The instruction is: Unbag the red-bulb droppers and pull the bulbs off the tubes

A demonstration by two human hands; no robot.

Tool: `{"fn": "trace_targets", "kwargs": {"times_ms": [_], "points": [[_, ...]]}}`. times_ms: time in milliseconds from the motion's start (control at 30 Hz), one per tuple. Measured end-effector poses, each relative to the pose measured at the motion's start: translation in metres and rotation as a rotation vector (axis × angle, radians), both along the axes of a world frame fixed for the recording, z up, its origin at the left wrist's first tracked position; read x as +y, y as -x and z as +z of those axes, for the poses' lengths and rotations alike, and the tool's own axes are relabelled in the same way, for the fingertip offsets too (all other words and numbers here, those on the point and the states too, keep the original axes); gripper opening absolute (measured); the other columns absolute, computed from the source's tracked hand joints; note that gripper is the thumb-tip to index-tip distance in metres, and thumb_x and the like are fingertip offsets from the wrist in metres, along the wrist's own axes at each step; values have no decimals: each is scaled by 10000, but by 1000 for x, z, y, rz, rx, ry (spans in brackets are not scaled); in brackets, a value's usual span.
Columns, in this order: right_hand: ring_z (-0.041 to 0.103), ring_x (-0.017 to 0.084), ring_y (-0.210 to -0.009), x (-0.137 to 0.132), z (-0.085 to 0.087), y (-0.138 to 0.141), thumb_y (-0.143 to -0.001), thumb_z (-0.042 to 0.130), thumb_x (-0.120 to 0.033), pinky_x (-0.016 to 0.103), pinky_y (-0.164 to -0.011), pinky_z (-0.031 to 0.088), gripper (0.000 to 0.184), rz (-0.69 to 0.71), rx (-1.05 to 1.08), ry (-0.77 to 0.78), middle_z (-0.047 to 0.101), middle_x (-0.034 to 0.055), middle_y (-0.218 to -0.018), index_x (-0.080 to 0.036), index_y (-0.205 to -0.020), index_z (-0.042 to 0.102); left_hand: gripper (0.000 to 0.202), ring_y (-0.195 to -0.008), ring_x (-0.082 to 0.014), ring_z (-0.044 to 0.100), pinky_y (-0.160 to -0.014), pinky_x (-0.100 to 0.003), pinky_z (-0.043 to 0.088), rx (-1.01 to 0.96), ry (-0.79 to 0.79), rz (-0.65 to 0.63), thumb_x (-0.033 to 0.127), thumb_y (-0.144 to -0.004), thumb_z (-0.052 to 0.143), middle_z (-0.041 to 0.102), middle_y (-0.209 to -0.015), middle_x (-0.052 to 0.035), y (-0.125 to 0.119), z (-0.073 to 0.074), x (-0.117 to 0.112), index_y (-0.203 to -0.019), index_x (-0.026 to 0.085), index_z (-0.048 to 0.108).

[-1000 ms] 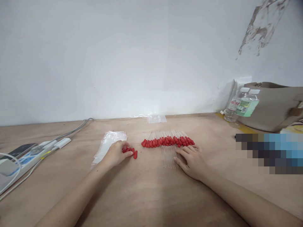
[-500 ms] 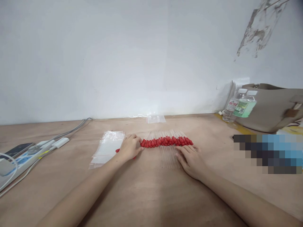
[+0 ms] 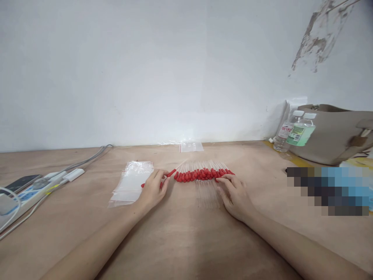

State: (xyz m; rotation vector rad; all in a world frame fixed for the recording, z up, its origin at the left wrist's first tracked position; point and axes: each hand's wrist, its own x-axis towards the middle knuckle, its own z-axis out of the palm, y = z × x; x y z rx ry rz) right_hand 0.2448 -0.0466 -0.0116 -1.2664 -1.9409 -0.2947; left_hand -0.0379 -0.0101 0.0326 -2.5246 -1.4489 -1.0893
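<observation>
At centre of table [image 3: 186, 237]: capped tubes [image 3: 192, 176], apparently done; six o'clock, bare tubes [image 3: 207, 194], seemingly unfinished. Left hand [image 3: 152, 189], nine o'clock: fingers pinching cap [image 3: 171, 173]. Right hand [image 3: 237, 196], four o'clock: grip unclear.

Worktop [image 3: 180, 233]: wood-look, smooth, mostly matt
Sticks [image 3: 207, 194]: see-through, plastic-looking, glossy
Red tips [image 3: 190, 175]: smooth, soft sheen
Bags [image 3: 134, 179]: thin, glossy plastic
Wall [image 3: 145, 77]: matt, rough where peeling
Bottles [image 3: 301, 133]: clear plastic
Tote [image 3: 332, 136]: leather-like, matt

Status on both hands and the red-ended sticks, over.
Left hand pinching one red, elongated piece. Right hand at right end of the row of thin, pale, red-ended sticks. Nothing visibly in the way.
</observation>
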Motion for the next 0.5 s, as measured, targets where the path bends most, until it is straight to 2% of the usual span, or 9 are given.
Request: {"fn": "trace_targets", "kwargs": {"times_ms": [167,300,367,500], "points": [[441,230,-1086,-3,4,5,-814,483,-303,390,-889,328,389,74,-45,-161,484,146,-1152,-151,-1172,476,148,-799,-154,543,-714,-274,438,7,50,-184,219,-873,399,578,-867,-35,-4,-13,-25,-953,190,521],[464,224,-1064,-10,12,14,-810,508,-347,453,-938,248,351,142,-169,-163,495,92,-1203,-264,-1150,525,140,-883,-166,550,-768,-295,446,-29,83,-352,203,-873,416,594,-937,-56,-16,-24,-34,-952,193,532],[473,219,-1044,-12,14,20,-805,520,-366,470,-946,211,330,177,-202,-142,549,67,-1149,-287,-1125,545,145,-887,-169,552,-777,-307,448,-38,100,-392,204,-874,421,600,-939,-63,-20,-26,-35,-956,194,541],[515,174,-945,-10,10,29,-820,522,-341,450,-952,179,263,236,-189,-117,647,10,-909,-273,-1070,572,143,-882,-162,555,-781,-304,452,-60,94,-439,193,-869,433,601,-938,-64,-23,-26,-35,-958,193,545]]}}
